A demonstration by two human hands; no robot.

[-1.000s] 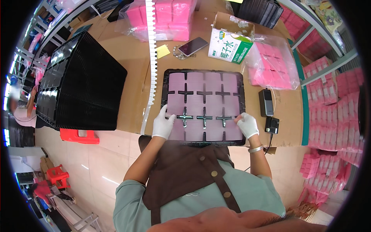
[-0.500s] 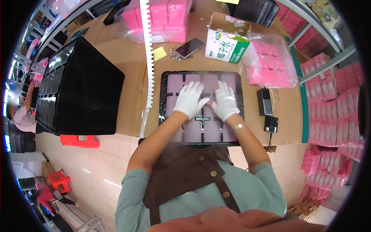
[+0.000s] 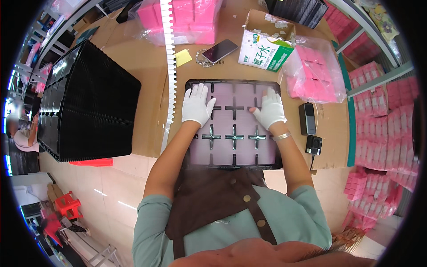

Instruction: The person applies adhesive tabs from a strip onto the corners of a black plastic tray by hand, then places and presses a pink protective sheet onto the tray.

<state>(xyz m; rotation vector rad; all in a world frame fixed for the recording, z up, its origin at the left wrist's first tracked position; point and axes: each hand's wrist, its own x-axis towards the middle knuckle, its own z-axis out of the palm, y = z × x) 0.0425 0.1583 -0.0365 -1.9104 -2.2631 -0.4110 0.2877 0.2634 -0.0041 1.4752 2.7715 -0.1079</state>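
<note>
Before me on the table lies a black plastic tray (image 3: pixel 279 153) whose compartments are lined with pale lilac material (image 3: pixel 222 153); black cross-shaped dividers (image 3: pixel 234 137) show between them. My left hand (image 3: pixel 197 105), in a white glove, rests flat on the tray's left side with fingers stretched out. Over the right side lies my right hand (image 3: pixel 270 110), also gloved, its thumb held apart and its thumb tip bare. Nothing shows in either hand. A tall stack of similar black trays (image 3: pixel 100 107) stands to the left.
Behind the tray stand a cardboard carton (image 3: pixel 267 51), a phone (image 3: pixel 220 50) and a yellow note (image 3: pixel 183 57). Bagged pink blocks (image 3: pixel 311 73) lie at right, above a black device (image 3: pixel 307 118) and a small black box (image 3: pixel 313 144). A white notched strip (image 3: pixel 168 86) runs along the left.
My hands have moved apart from the tray's middle, the left to its left side and the right to its right side. More central dividers show.
</note>
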